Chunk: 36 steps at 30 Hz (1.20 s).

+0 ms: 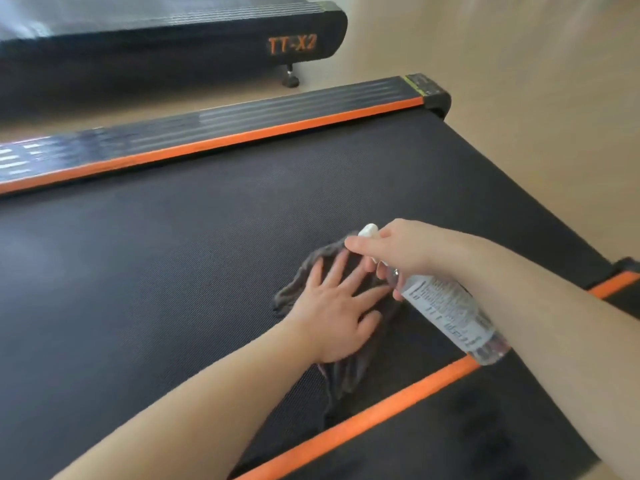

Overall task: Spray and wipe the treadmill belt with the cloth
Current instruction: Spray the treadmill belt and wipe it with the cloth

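The black textured treadmill belt [166,265] fills the middle of the view. A dark grey cloth [349,372] lies crumpled on it near the close side rail. My left hand [332,306] presses flat on the cloth with its fingers spread. Just above it, my right hand [391,251] grips a clear spray bottle [450,313] with a white nozzle, index finger on top. The nozzle points left over the belt and the bottle's base tilts toward me.
Orange-edged side rails run along the belt, one far [242,136] and one near [381,410]. A second black treadmill marked TT-X2 [292,45] stands beyond on the pale wood floor [536,116].
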Available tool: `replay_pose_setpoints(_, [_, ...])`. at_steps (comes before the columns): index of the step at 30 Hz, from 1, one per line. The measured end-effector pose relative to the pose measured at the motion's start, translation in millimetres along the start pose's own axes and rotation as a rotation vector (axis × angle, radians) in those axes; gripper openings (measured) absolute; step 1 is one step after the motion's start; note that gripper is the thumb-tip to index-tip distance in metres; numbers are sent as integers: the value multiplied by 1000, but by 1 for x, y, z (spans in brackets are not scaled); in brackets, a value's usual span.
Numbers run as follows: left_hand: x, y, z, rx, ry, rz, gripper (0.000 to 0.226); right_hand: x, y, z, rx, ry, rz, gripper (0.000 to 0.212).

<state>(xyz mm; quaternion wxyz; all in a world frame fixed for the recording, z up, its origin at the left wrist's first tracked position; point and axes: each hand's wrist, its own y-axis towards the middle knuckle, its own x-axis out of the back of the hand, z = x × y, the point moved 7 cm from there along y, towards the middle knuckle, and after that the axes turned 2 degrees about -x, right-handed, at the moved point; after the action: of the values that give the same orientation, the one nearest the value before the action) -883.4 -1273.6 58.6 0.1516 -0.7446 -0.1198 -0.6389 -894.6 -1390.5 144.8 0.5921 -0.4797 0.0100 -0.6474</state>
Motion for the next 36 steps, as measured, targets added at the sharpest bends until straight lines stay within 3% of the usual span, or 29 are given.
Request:
replay_pose_setpoints(2, [12, 7, 68, 452, -28, -51, 56, 12, 2, -5, -57, -6, -16, 67])
replay_pose_setpoints(4, [17, 8, 128, 725, -112, -32, 57, 28, 7, -14, -99, 9, -51, 69])
replay_pose_setpoints(9, [25, 17, 176, 920, -151, 24, 60, 44, 24, -26, -75, 224, -138, 72])
replay_pose_setpoints(11, [24, 31, 161, 764, -66, 39, 58, 49, 29, -30, -92, 309, -93, 68])
replay_pose_setpoints(15, [17, 60, 52, 120, 91, -4, 55, 54, 30, -29, -132, 444, -31, 67])
replay_pose_setpoints(18, [11, 71, -6, -322, 61, 93, 55, 57, 39, -34, -134, 454, -64, 66])
replay_pose_setpoints(20, [12, 81, 19, -310, 75, 84, 58, 58, 44, -44, -125, 505, -72, 65])
replay_pose_setpoints(21, [12, 89, 48, -166, 98, 67, 60, 58, 46, -51, -126, 552, -55, 65])
replay_pose_setpoints(24, [26, 96, 154, 510, 25, 21, 59, 51, 46, -67, -132, 699, 22, 63])
replay_pose_setpoints(26, [27, 98, 175, 703, -39, 33, 61, 51, 47, -82, -135, 804, 31, 62])
replay_pose_setpoints(28, [27, 111, 150, 598, 2, 39, 60, 51, 49, -92, -154, 862, 15, 62])
replay_pose_setpoints(31, [20, 132, 48, 46, 152, -37, 56, 53, 46, -95, -187, 863, -15, 61])
replay_pose_setpoints(33, [10, 134, -11, -298, 115, -11, 56, 56, 43, -95, -195, 813, -57, 60])
replay_pose_setpoints(36, [9, 143, -29, -442, 22, 30, 53, 65, 42, -101, -188, 714, -122, 66])
